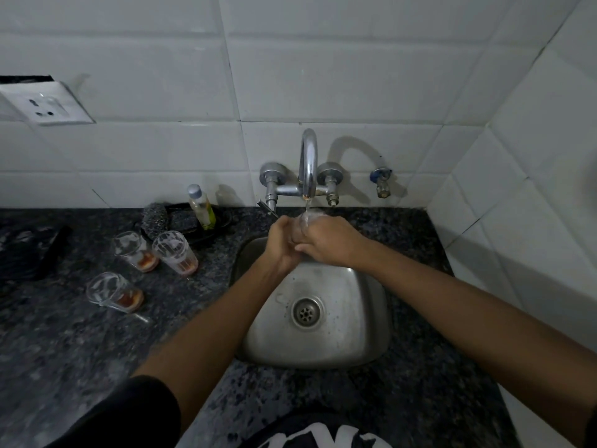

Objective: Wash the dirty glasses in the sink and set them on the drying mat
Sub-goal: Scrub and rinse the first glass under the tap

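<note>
Both my hands hold one clear glass [307,218] under the running tap [308,169], above the back of the steel sink [323,350]. My left hand [281,244] wraps its left side and my right hand [326,240] grips its right side; most of the glass is hidden by my fingers. Water streams from the spout onto its rim. Three dirty glasses with reddish dregs stand on the dark granite counter to the left: one [135,250], one [176,252], and a nearer one [113,291]. A dark mat [26,250] lies at the far left.
A dish-soap bottle [202,206] and a scrubber [155,218] sit on a black tray behind the glasses. A second small tap [382,181] juts from the tiled wall on the right. A wall socket [45,106] is at the upper left. Tiled wall closes the right side.
</note>
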